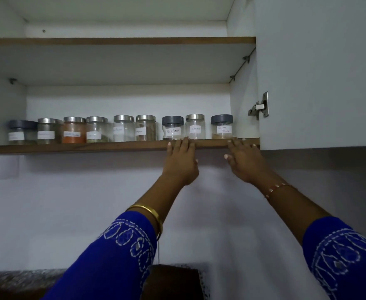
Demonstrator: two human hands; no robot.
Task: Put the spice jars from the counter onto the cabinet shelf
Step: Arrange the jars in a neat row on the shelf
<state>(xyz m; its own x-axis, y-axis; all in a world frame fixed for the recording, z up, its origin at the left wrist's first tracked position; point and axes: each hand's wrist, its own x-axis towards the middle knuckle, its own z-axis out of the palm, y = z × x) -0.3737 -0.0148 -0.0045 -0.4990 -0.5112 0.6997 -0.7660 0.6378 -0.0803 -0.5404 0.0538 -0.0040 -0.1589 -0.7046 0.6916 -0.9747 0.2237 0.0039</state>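
Observation:
Several labelled spice jars stand in a row on the lower cabinet shelf (91, 146). The black pepper jar (172, 127), the cloves jar (195, 126) and the garam masala jar (221, 126) are at the right end. My left hand (181, 161) is raised with its fingertips at the shelf's front edge, below the black pepper jar. My right hand (245, 161) reaches the edge just right of the garam masala jar. Both hands hold nothing and their fingers are spread. Neither hand grips a jar.
The open cabinet door (318, 72) with its hinge (261, 107) stands at the right. An upper shelf (112, 41) spans above. A dark speckled counter (15, 280) shows at the bottom left. White wall lies below the cabinet.

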